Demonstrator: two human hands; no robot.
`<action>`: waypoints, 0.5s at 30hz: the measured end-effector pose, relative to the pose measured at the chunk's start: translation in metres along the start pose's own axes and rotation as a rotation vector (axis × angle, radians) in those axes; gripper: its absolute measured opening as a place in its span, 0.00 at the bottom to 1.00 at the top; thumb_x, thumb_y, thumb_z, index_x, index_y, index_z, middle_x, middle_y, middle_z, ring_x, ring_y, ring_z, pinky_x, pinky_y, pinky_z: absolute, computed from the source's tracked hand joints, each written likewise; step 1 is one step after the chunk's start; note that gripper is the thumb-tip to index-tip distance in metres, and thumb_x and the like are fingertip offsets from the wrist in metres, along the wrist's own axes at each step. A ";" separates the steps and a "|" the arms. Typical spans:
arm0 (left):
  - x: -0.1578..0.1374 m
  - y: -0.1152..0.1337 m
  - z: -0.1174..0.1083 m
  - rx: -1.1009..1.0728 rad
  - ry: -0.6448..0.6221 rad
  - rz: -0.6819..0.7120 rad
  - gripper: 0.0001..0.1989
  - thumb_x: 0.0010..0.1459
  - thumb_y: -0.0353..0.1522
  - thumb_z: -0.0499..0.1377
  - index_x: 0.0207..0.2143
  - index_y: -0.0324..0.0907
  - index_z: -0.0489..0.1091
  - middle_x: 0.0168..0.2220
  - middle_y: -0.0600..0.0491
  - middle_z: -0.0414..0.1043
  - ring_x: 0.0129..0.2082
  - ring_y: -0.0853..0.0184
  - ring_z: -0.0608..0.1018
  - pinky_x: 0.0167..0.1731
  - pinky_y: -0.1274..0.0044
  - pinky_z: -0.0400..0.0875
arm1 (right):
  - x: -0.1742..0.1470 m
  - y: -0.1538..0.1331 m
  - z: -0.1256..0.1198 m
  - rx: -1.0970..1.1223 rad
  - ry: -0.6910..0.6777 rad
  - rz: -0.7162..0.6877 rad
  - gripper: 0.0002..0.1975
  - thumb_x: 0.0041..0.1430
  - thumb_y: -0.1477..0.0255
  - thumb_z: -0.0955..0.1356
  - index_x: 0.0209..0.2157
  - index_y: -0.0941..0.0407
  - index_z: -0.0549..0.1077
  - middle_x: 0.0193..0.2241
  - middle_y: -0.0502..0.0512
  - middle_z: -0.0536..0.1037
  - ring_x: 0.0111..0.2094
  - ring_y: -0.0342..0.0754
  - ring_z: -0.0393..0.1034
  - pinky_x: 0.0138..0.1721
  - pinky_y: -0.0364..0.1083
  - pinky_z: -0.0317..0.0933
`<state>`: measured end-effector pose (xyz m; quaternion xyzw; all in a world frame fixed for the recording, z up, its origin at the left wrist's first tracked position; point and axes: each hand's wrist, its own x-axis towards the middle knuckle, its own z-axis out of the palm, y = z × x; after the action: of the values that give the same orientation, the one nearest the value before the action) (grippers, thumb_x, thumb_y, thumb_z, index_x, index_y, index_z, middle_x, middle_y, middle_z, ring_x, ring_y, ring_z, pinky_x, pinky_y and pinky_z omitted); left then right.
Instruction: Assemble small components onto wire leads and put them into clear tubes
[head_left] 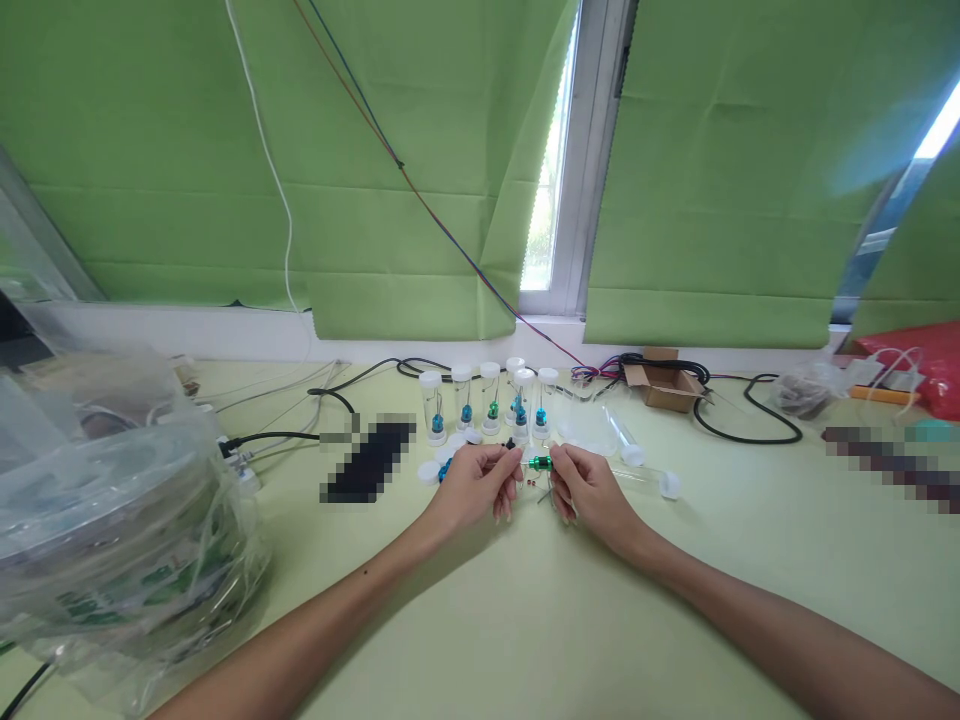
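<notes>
My right hand (pixel 589 492) is closed in a pinch on a small shiny green metal cylinder (pixel 540 463), which lies level and points toward my other hand. Fingers pressed together, my left hand (pixel 480 482) faces it across a narrow gap; what it pinches, if anything, is too small to make out. Tiny reddish bits (pixel 531 483) lie on the table between the hands. Just behind stand several clear tubes with white caps (pixel 490 398), holding blue or green metal parts with thin stems. Beside my left fingers, a blue part (pixel 444 469) and loose white caps (pixel 428 472) rest on the table.
Clear tubes (pixel 641 475) lie right of my right hand. A small open cardboard box (pixel 664 385) and black cables (pixel 750 438) sit toward the window. A large plastic-wrapped round bundle (pixel 127 560) fills the left side. A blurred-out dark object (pixel 369 460) lies left of the tubes.
</notes>
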<state>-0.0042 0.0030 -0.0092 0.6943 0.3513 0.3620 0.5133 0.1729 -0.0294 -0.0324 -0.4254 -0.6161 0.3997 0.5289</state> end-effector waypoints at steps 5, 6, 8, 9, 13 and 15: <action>0.001 0.000 -0.001 0.002 0.011 -0.018 0.23 0.59 0.49 0.53 0.22 0.40 0.64 0.14 0.59 0.62 0.12 0.73 0.68 0.13 0.81 0.61 | -0.002 -0.005 -0.002 -0.074 0.015 -0.059 0.20 0.65 0.55 0.60 0.26 0.54 0.62 0.17 0.44 0.63 0.16 0.40 0.59 0.19 0.41 0.55; 0.001 0.000 -0.001 -0.001 0.018 -0.027 0.23 0.59 0.50 0.53 0.22 0.40 0.64 0.14 0.59 0.62 0.12 0.73 0.67 0.13 0.81 0.61 | -0.002 -0.006 -0.003 -0.093 0.017 -0.074 0.18 0.65 0.56 0.60 0.28 0.54 0.64 0.19 0.45 0.66 0.17 0.40 0.60 0.20 0.41 0.56; 0.002 0.002 -0.002 -0.009 0.034 -0.040 0.24 0.59 0.50 0.53 0.22 0.41 0.63 0.14 0.59 0.61 0.11 0.73 0.67 0.13 0.81 0.60 | -0.003 -0.007 -0.004 -0.127 0.020 -0.102 0.14 0.64 0.57 0.62 0.35 0.54 0.66 0.23 0.47 0.70 0.20 0.41 0.63 0.21 0.41 0.58; 0.002 0.002 -0.002 -0.017 0.040 -0.043 0.24 0.59 0.50 0.53 0.22 0.41 0.63 0.13 0.60 0.61 0.11 0.73 0.67 0.12 0.81 0.59 | -0.003 -0.007 -0.004 -0.147 0.025 -0.119 0.13 0.64 0.58 0.63 0.38 0.54 0.67 0.26 0.48 0.71 0.21 0.42 0.64 0.22 0.42 0.58; 0.002 0.005 -0.003 -0.041 0.055 -0.044 0.24 0.59 0.50 0.53 0.20 0.41 0.61 0.12 0.61 0.58 0.11 0.74 0.66 0.12 0.81 0.56 | -0.004 -0.007 -0.005 -0.236 0.038 -0.187 0.12 0.62 0.61 0.65 0.41 0.54 0.68 0.29 0.50 0.73 0.24 0.43 0.66 0.24 0.43 0.60; 0.003 0.006 -0.003 -0.034 0.055 -0.042 0.24 0.59 0.50 0.53 0.20 0.41 0.60 0.12 0.61 0.56 0.10 0.74 0.65 0.12 0.81 0.56 | -0.003 -0.007 -0.006 -0.266 0.028 -0.193 0.11 0.63 0.61 0.64 0.40 0.54 0.68 0.29 0.51 0.73 0.24 0.43 0.66 0.25 0.43 0.60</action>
<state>-0.0045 0.0051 -0.0026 0.6676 0.3737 0.3761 0.5227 0.1787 -0.0342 -0.0264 -0.4358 -0.6943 0.2562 0.5124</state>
